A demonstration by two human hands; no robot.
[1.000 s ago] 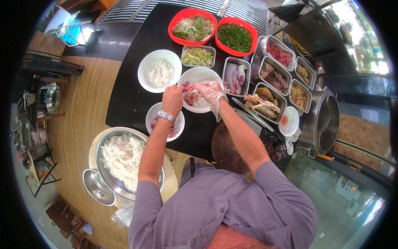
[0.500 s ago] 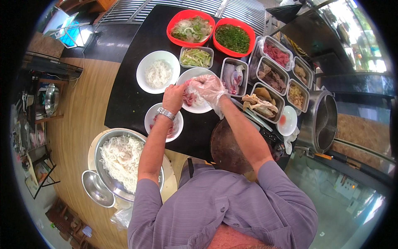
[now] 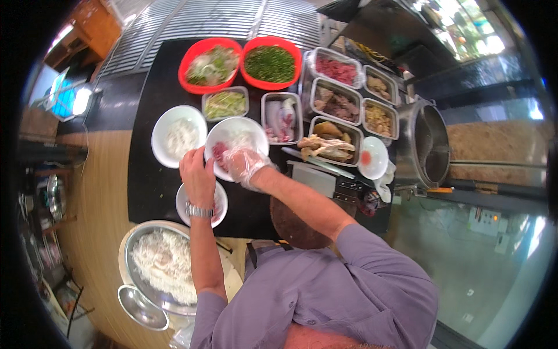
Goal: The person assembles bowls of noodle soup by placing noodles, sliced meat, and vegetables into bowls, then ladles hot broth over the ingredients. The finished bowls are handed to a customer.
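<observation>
A white bowl (image 3: 218,128) on the black table holds white noodles (image 3: 241,138) and red raw meat slices (image 3: 220,150). In it my right hand (image 3: 244,163), in a clear plastic glove, has its fingers bunched down against the meat. My bare left hand (image 3: 196,174), with a metal watch on the wrist, is closed at this bowl's left rim. Left of the hands stands a second white bowl (image 3: 160,135) with noodles. A smaller white bowl (image 3: 221,218) containing meat sits nearer me, partly covered by my left wrist.
Two red bowls (image 3: 299,61) hold greens and sliced onion at the far side. Several metal trays of meat stand right, with a knife (image 3: 325,166) and a round chopping board (image 3: 290,224) nearer. A large noodle basin (image 3: 136,273) is at lower left, a steel pot (image 3: 427,139) far right.
The view has shifted, so the table sits further left and lower. My left hand has gone from above the meat to the bowl's left rim; my right hand has lowered into the bowl.
</observation>
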